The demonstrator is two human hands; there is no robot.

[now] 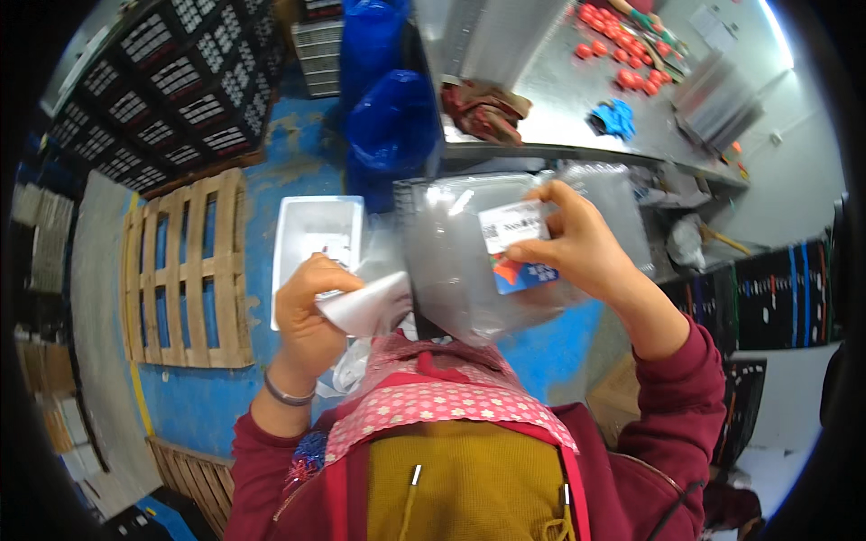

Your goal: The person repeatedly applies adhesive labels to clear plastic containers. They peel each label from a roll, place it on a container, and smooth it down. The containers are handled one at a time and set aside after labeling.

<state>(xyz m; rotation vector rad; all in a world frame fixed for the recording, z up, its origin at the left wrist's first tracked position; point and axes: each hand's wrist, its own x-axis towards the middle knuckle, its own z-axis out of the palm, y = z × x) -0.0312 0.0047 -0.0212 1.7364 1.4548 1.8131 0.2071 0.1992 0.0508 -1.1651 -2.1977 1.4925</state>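
Observation:
Between the thumb and fingers of my right hand [575, 237] is a printed label [517, 230], white above and blue with an orange-red picture below. The label is over clear plastic bags [460, 257] that lie spread in front of me; whether it touches them I cannot tell. My left hand [314, 311] grips a curled white sheet [369, 304], blurred at its right edge. Just beyond that hand, a white foam box [321, 216] stands with some printed paper inside it.
A steel table [561, 108] ahead carries tomatoes [629, 51], a brown-red cloth [484, 111] and a blue glove [612, 118]. A gloved hand [646, 20] works at its far end. Left are a blue bag-lined bin [392, 122], a wooden pallet [189, 270] and stacked black crates [169, 88].

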